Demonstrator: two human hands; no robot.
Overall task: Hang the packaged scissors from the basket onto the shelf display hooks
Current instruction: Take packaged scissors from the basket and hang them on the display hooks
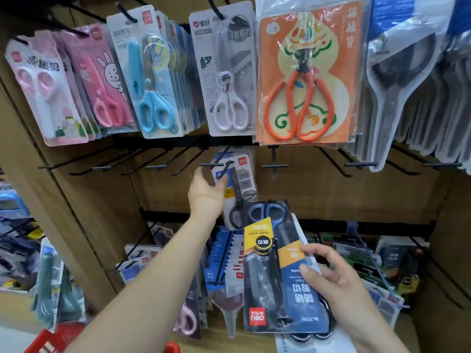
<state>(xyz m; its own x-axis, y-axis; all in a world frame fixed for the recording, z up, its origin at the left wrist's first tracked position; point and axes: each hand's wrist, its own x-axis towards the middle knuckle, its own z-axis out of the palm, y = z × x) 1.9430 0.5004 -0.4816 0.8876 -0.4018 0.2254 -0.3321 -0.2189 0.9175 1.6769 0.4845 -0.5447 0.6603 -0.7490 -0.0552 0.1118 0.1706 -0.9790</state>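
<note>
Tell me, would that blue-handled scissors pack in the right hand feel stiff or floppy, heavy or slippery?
Probably stiff: the scissors pack juts out flat though the right hand grips only one edge. Likely hefty for its size, given the long blades inside. Its glossy plastic front may be somewhat slippery.

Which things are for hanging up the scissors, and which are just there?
For the job: blue pack in right hand; left hand by hung pack; hooks; red basket.
Just there: pink packs; orange scissors; white scissors.
</note>
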